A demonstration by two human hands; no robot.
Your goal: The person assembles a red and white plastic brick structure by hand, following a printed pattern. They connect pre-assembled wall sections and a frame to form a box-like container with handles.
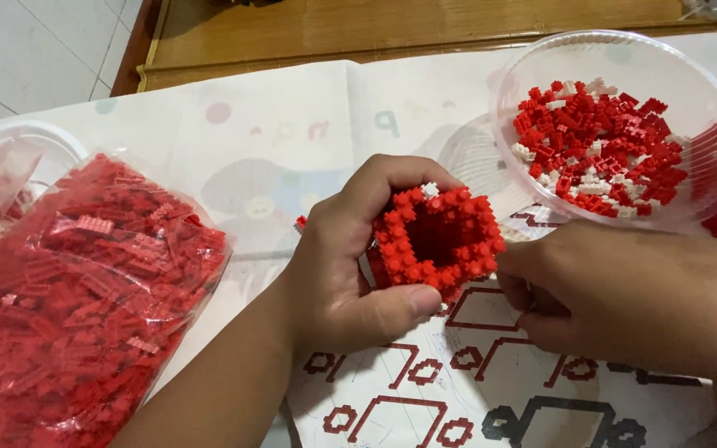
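Over the printed instruction sheet (475,390), my left hand (346,265) was curled around a hollow ring of tiny red bricks (435,239), thumb under its lower edge and fingers over the top, gripping it firmly. My right hand (616,290) pressed against the ring's right side, fingertips touching it; I could not tell whether they pinched a brick. Just beyond my right hand stood a clear plastic bowl (524,75) holding loose red and white bricks (599,149). Well to my left lay a clear bag of red bricks (76,307) on the pale table cover (259,141).
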